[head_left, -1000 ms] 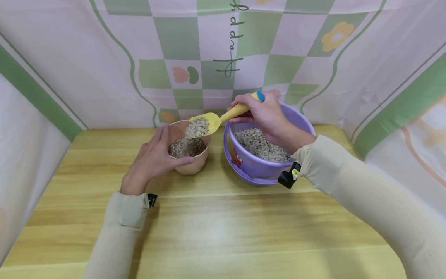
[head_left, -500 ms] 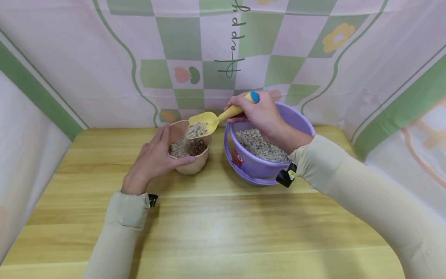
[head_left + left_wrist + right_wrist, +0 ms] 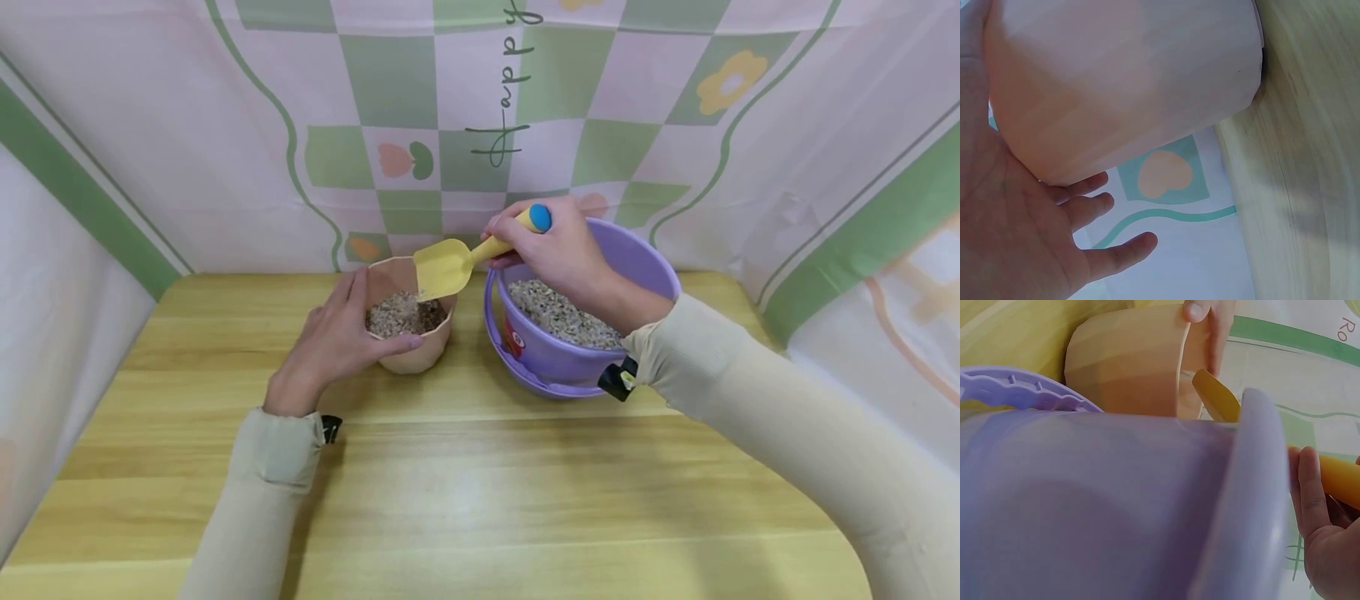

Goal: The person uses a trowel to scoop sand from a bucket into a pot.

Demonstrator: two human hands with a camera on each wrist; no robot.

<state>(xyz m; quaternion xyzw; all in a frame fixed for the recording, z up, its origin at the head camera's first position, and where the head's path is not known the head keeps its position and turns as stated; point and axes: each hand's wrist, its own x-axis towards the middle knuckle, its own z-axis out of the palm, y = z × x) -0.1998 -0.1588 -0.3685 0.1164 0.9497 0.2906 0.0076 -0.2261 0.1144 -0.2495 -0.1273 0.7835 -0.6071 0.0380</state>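
A peach flowerpot (image 3: 411,360) stands on the table with pale gravel (image 3: 396,313) over darker grains inside. My left hand (image 3: 318,346) holds it from the left, thumb across the near rim; in the left wrist view several fingers (image 3: 1124,255) stretch out beside its wall. My right hand (image 3: 562,254) grips the yellow handle of a toy shovel (image 3: 442,268), its blue end showing above the fist. The shovel's blade tilts down over the pot's right rim, bare but for a few grains at its lip. Below the right hand stands a purple bucket (image 3: 543,354) of mixed gravel (image 3: 555,310).
The bucket's purple carrying handle (image 3: 1029,387) hangs down around its side, left of its wall in the right wrist view. A checked, printed cloth (image 3: 480,100) hangs close behind both containers. The wooden table (image 3: 465,500) extends toward me.
The gravel on the shovel has slid off into the flowerpot, and the blade has tipped further. The pot's gravel layer has spread. The left hand keeps its place on the pot.
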